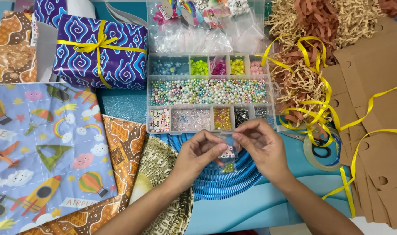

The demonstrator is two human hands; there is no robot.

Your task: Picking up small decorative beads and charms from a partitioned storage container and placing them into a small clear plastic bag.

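My left hand (198,153) and my right hand (260,146) meet over a blue ribbed round mat (226,185), and both pinch the top of a small clear plastic bag (228,152). The bag hangs between my fingers and holds white cube beads and some green ones at its bottom. Just beyond my hands lies an open clear bead organiser (209,92) with compartments of pastel pearls, green, pink and yellow beads, and white cube beads.
A purple-blue wrapped gift box with yellow ribbon (100,51) stands at the back left. Patterned wrapping sheets (37,152) cover the left. Yellow ribbon (320,109), shredded paper (311,26), brown paper bags (372,130), a tape roll (321,152) and scissors lie right.
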